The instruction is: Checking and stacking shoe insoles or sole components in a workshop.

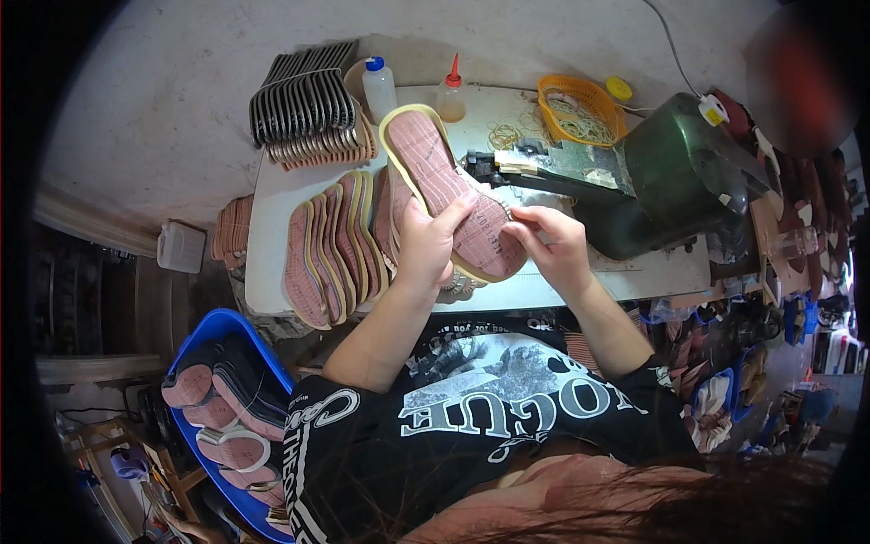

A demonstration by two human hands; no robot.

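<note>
A pink insole [424,150] with a pale yellow edge band is held up at a tilt over the white table, its wider end toward me. My left hand [428,240] grips its left side, the thumb pressed flat on the pink face. At the opposite edge, the thumb and fingers of my right hand [553,243] are pinched together on the rim, where short pleats show. Any small thing inside that pinch is hidden. Close by on the left, a row of similar pink insoles [335,249] leans together on the table.
A green machine [666,172] stands at right, its narrow arm reaching toward the insole. Behind are an orange basket [546,88] of rubber bands, a blue-capped bottle [380,89], a red-tipped bottle [451,102] and bundled black-edged pieces [304,104]. A blue tub [220,319] holds more soles at lower left.
</note>
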